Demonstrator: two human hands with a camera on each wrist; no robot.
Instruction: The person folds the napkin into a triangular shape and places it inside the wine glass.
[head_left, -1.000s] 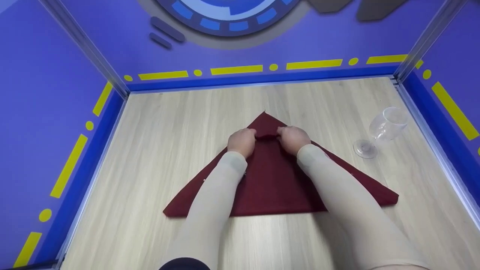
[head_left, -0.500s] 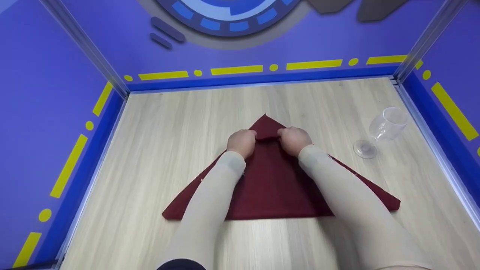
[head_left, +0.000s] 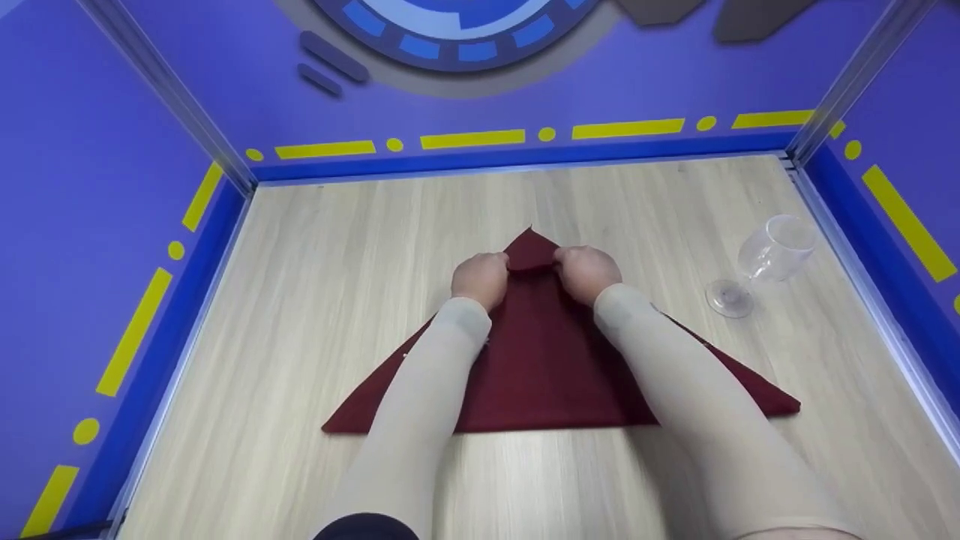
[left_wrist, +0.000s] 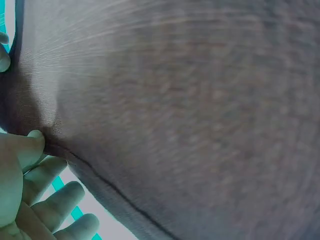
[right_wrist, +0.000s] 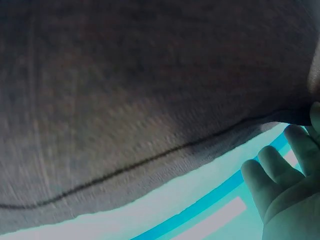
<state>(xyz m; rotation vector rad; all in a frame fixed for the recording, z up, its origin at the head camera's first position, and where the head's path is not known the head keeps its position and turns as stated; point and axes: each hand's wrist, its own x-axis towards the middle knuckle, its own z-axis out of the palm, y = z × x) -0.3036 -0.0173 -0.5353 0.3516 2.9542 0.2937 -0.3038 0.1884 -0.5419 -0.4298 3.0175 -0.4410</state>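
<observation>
A dark red cloth napkin (head_left: 540,375), folded into a triangle, lies on the table with its point facing away from me. My left hand (head_left: 481,280) pinches its left slanting edge just below the point, thumb and forefinger on the fabric. Opposite, my right hand (head_left: 589,273) pinches the right edge at about the same height. Between the hands the cloth is bunched into a raised fold, with the flat tip beyond it. In the left wrist view the cloth (left_wrist: 175,115) fills most of the picture, and the other fingers (left_wrist: 62,202) spread beneath its edge. My forearms cover parts of both sides.
A clear stemmed glass (head_left: 772,251) stands to the right, beyond my right forearm. Blue panels (head_left: 480,154) with yellow dashes wall in the wooden table (head_left: 300,300) at the back and both sides.
Both hands have shifted slightly away from me and up, still pinching the edges. The napkin's near edge dipped toward me, then moved back a little. The glass has stayed put.
</observation>
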